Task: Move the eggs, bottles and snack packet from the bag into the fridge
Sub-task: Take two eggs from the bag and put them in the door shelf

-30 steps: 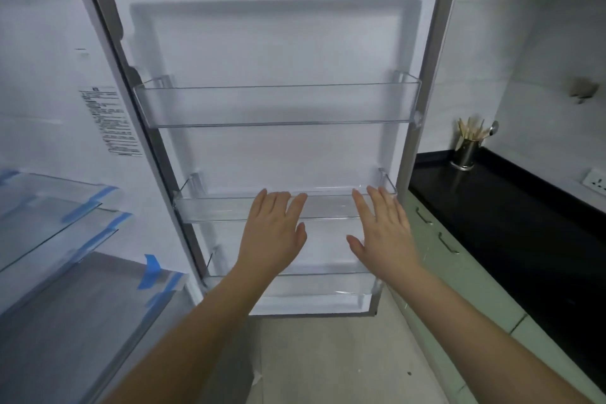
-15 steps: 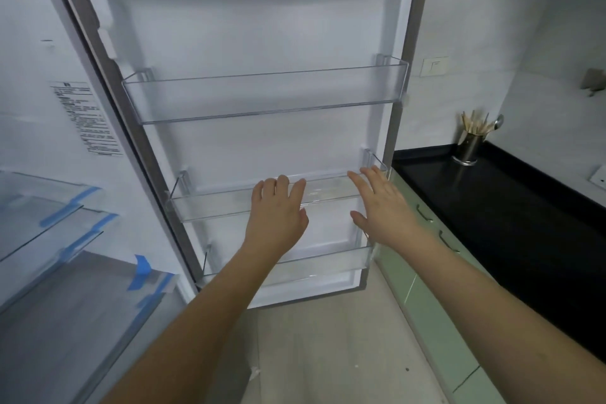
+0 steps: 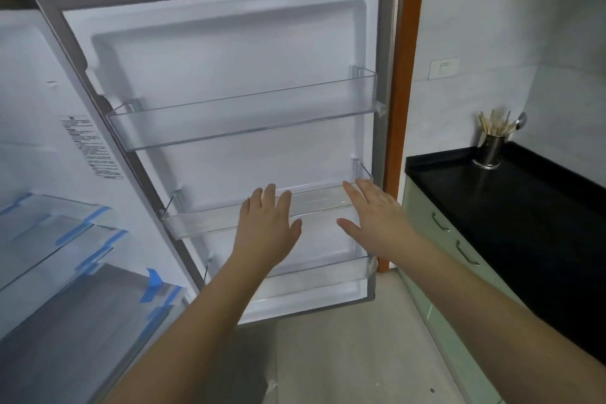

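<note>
Beside a black counter, our fridge door stands open with bare shelves, our left hand and right hand flat and empty before the middle shelf; bag and groceries are unseen, so fetching them likely comes next.

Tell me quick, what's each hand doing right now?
Left hand: open, fingers straight, holding nothing, in front of the middle door bin.
Right hand: open, fingers spread, holding nothing.
</note>
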Tool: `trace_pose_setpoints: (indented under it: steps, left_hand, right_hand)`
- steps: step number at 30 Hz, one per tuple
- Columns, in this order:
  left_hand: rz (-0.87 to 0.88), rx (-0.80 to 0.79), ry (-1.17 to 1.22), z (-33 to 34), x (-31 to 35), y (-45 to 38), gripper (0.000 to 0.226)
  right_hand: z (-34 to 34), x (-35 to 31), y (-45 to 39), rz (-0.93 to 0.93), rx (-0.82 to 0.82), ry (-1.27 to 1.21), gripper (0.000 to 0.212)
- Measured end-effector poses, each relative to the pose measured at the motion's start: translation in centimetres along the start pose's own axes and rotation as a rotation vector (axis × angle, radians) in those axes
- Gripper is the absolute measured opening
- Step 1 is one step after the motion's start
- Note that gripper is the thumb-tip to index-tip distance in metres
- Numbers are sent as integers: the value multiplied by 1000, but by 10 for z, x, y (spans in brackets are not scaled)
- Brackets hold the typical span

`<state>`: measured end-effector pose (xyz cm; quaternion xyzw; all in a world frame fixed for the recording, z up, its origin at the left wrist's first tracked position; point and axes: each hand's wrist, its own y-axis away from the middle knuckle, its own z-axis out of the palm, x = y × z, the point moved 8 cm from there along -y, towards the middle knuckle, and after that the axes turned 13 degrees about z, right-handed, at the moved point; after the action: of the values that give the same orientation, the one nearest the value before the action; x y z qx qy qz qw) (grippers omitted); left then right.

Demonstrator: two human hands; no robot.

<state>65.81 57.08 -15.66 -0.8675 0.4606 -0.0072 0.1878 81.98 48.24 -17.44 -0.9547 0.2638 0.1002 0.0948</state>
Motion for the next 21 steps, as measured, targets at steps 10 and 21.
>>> trace_pose_setpoints:
  steps: [10,21]
  left_hand:
    - [135,-58,54,8,37,14,86]
    - [399,76,40,7,51,30,60]
  right_hand:
    - [-21,3,42,80,37,125,66]
    - [-15,-13,124,312,226,206,56]
